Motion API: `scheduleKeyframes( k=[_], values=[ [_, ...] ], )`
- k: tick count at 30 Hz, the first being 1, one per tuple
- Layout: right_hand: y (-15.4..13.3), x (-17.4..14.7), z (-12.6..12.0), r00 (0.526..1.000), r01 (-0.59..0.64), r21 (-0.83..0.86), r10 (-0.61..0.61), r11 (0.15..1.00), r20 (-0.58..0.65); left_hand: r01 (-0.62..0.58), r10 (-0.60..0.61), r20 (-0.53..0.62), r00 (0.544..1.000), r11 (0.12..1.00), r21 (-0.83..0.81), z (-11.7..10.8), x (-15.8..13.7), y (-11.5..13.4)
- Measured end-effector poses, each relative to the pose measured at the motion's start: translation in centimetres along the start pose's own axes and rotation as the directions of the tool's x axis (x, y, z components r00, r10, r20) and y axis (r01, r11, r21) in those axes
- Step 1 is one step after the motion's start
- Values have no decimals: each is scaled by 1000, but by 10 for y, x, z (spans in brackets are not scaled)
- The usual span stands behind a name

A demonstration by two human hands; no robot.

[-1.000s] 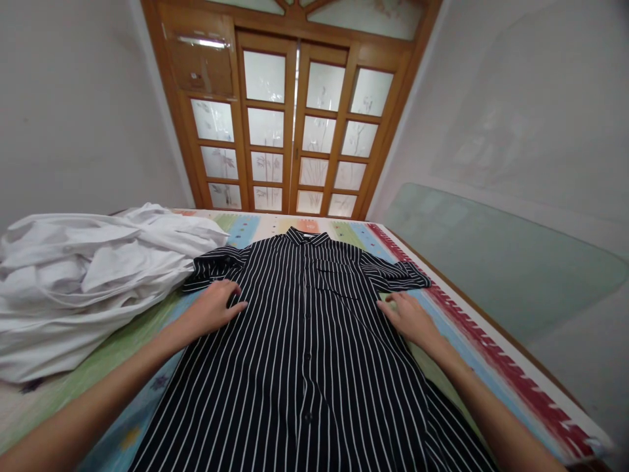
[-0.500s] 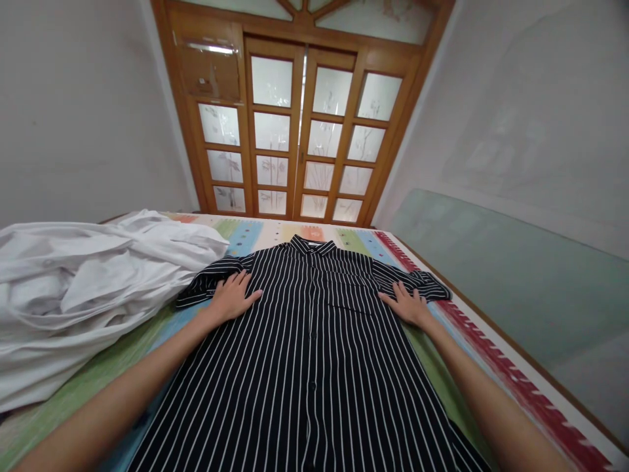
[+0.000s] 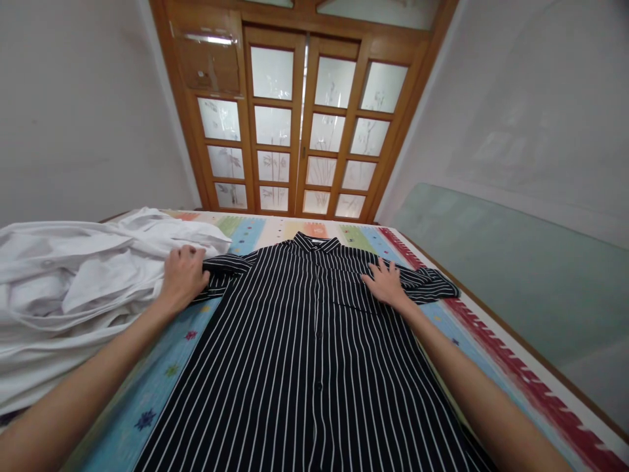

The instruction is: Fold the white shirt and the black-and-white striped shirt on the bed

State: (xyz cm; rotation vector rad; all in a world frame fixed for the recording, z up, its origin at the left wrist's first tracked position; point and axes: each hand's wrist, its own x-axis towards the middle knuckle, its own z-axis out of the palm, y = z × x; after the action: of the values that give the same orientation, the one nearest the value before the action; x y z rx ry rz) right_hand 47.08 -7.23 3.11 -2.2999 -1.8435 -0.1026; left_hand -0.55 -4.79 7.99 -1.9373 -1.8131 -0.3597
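A black shirt with white stripes (image 3: 289,341) lies front up, its buttoned front and collar showing, with the collar at the far end. At the end of the left-hand sleeve (image 3: 227,263), my left hand (image 3: 183,278) has its fingers bent around the cuff, hiding part of it. My right hand (image 3: 386,283) rests palm down near the other shoulder, beside the chest pocket, with fingers spread. The right-hand sleeve (image 3: 430,285) stretches out past it.
A crumpled white cloth (image 3: 98,275) is heaped at the left, close to my left hand. Beneath everything lies a colourful patterned bed cover (image 3: 184,354). A pale green headboard (image 3: 501,262) runs along the right, and wooden glazed doors (image 3: 299,131) stand beyond the bed.
My left hand has moved left from the shirt's armpit area to the sleeve end and closed on it. My right hand has shifted slightly up and left onto the shirt's chest.
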Motion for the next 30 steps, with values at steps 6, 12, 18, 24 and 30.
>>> scheduleKeyframes(
  k=[6,12,18,24,30],
  values=[
    [-92,-5,5,929,338,230,-362,913,72,-30,37,139,990,998,-57,-19,8,-1],
    [-168,-21,11,822,494,360,-560,791,101,149,-89,278,956,968,-201,-37,28,18],
    [-194,-40,22,719,595,354,-675,721,167,113,-77,139,987,957,-268,-43,49,56],
    [-189,-24,32,849,326,720,-525,613,63,-489,502,-37,864,819,-299,-18,44,104],
    [-154,2,20,988,-116,944,-63,307,142,-729,824,-20,567,489,-479,26,14,127]
  ],
)
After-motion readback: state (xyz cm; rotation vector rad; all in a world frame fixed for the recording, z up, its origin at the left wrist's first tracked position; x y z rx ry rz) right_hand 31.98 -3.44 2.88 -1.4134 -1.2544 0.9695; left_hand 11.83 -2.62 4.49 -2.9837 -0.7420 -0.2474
